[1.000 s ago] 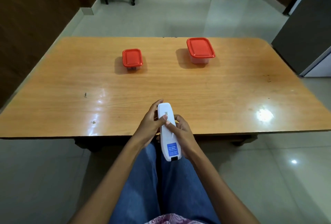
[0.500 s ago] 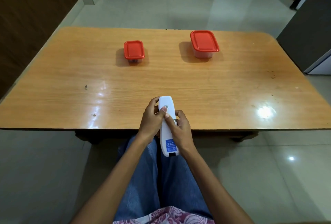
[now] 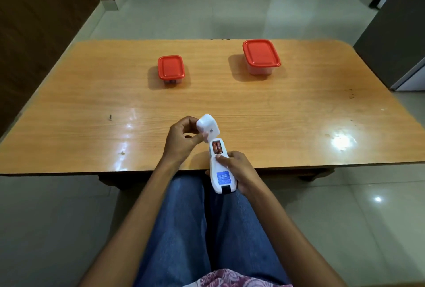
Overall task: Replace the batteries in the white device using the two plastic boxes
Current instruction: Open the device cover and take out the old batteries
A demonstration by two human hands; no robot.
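Now left hand (image 3: 181,139) holding battery cover (image 3: 208,127), right hand (image 3: 239,169) gripping white device (image 3: 222,176).

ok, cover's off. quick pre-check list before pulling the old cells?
1. White battery cover clear of the compartment, held in the left hand: ok.
2. White handheld device gripped by the right hand, over the near edge of the wooden table: ok.
3. Two copper-coloured batteries exposed and reachable: ok.
4. A free hand to pull them: not ok, both hands are occupied; set the cover down first.
5. Small red-lidded plastic box and large red-lidded plastic box open: not ok, both lids are on.
6. Which box holds the fresh cells: cannot tell.
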